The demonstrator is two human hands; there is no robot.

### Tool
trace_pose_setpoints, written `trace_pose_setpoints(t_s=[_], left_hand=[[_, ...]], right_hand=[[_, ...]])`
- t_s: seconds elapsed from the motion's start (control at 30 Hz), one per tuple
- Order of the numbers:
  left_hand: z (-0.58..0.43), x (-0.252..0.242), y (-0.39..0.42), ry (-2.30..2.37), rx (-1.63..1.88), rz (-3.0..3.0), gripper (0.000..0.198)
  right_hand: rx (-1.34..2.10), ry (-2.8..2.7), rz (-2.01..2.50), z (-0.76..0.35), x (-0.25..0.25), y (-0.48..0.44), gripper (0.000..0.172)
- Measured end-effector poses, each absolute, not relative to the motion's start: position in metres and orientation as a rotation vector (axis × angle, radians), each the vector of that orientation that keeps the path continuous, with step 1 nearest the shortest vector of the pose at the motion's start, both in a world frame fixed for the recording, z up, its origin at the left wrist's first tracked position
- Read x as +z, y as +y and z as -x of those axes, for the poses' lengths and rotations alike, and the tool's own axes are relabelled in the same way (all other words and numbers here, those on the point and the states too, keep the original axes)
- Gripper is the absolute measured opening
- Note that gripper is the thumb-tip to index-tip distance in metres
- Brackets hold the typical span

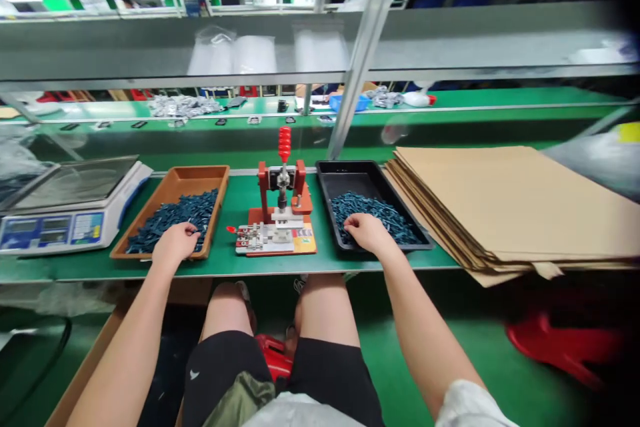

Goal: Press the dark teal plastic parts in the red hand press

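My left hand [175, 243] reaches into the brown tray [173, 177], its fingers curled down among the small dark blue parts [170, 220] at the near end. My right hand [367, 230] rests in the black tray [350, 172], fingers bent onto its own heap of dark blue parts [385, 213]. What either hand holds is hidden under the fingers. Between the two trays stands a small red hand press [280, 213] with a red handle pointing up.
A digital scale [65, 203] sits at the left of the green bench. A stack of flat cardboard sheets [515, 203] lies at the right. Behind runs a green conveyor [300, 107] with bags and small items. A red stool [565, 347] stands on the floor at right.
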State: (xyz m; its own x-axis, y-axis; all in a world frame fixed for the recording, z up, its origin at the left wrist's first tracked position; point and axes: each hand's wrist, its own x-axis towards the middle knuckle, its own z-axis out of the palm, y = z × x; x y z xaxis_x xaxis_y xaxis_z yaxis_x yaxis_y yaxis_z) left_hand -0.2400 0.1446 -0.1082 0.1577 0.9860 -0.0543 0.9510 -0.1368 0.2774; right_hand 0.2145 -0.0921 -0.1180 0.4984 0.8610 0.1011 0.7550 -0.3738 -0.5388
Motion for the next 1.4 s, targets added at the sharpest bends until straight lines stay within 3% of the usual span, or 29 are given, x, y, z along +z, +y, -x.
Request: trace_pose_setpoints(t_s=[0.43, 0.77, 0.9, 1.07, 1.17, 1.27, 1.4], left_hand=[[0.236, -0.093, 0.123, 2.057, 0.464, -1.995, 0.033], [0.234, -0.091, 0.122, 2.058, 0.481, -2.007, 0.037], [0.238, -0.096, 0.122, 2.046, 0.558, -2.041, 0.047], [0.243, -0.099, 0.114, 1.777, 0.964, -2.308, 0.042], [0.23, -0.095, 0.09, 1.555, 1.121, -2.247, 0.041], [0.197, -0.092, 0.062, 1.348, 1.066, -2.087, 0.042], [0.144, -0.098, 0.046, 1.128, 0.825, -2.242, 0.028]], right_hand=[[0.156, -1.199, 2.114, -0.246, -0.118, -0.097, 0.023], [0.007, -1.319, 2.132, -0.243, -0.115, -0.102, 0.008], [-0.063, -1.255, 2.127, -0.24, -0.11, -0.103, 0.015], [0.155, -1.143, 1.833, -0.214, -0.104, -0.109, 0.027], [0.265, -1.172, 1.594, -0.174, -0.107, -0.109, 0.022], [0.189, -1.263, 1.485, -0.129, -0.118, -0.103, 0.015], [0.246, -1.255, 1.489, -0.092, -0.146, -0.091, 0.013]])
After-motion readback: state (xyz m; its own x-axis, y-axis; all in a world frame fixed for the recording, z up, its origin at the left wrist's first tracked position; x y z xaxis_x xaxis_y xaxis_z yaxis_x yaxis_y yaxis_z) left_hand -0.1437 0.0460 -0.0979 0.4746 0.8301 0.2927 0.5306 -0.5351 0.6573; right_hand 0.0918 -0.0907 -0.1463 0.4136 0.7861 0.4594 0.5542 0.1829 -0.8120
